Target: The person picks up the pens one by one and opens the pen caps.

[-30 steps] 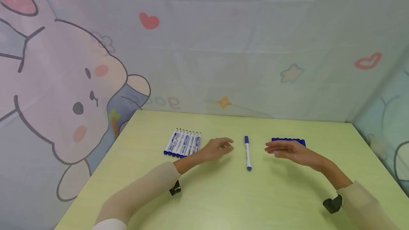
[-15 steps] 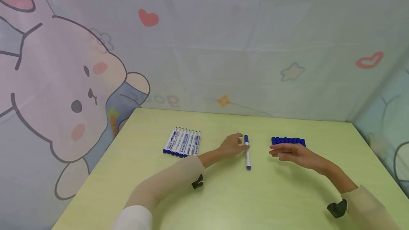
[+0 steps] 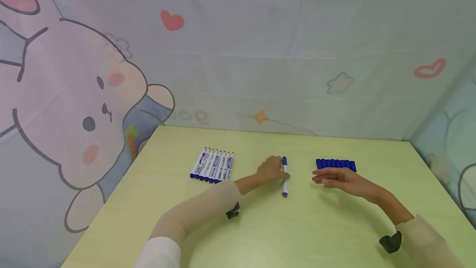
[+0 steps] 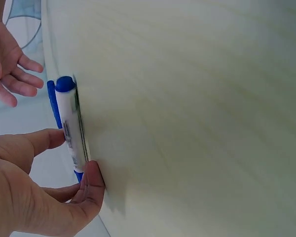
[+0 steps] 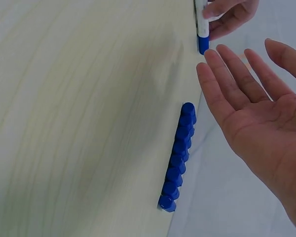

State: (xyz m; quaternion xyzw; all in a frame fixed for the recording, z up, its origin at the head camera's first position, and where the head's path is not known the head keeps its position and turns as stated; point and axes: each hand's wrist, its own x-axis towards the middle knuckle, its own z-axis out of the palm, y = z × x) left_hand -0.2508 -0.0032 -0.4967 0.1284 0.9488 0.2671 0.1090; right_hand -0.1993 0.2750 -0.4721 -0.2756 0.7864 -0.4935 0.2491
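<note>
A capped whiteboard marker (image 3: pixel 284 186), white with blue ends, lies upright in the head view near the table's middle. My left hand (image 3: pixel 270 169) pinches it from the left; in the left wrist view the thumb and fingers are on opposite sides of the white barrel (image 4: pixel 71 118). Over the table to the right, my right hand (image 3: pixel 343 180) is held with fingers extended and nothing in it. Just beyond that hand is a row of several blue caps (image 3: pixel 334 163), seen side by side in the right wrist view (image 5: pixel 176 158).
Several uncapped white markers (image 3: pixel 213 166) lie side by side left of my left hand, dark tips pointing away. The pale green table (image 3: pixel 290 235) ends at the back against a printed cloth (image 3: pixel 238 53) with a cartoon rabbit.
My left hand has moved right from beside the uncapped markers and taken hold of the capped marker. The marker has shifted slightly left. My right hand has barely moved.
</note>
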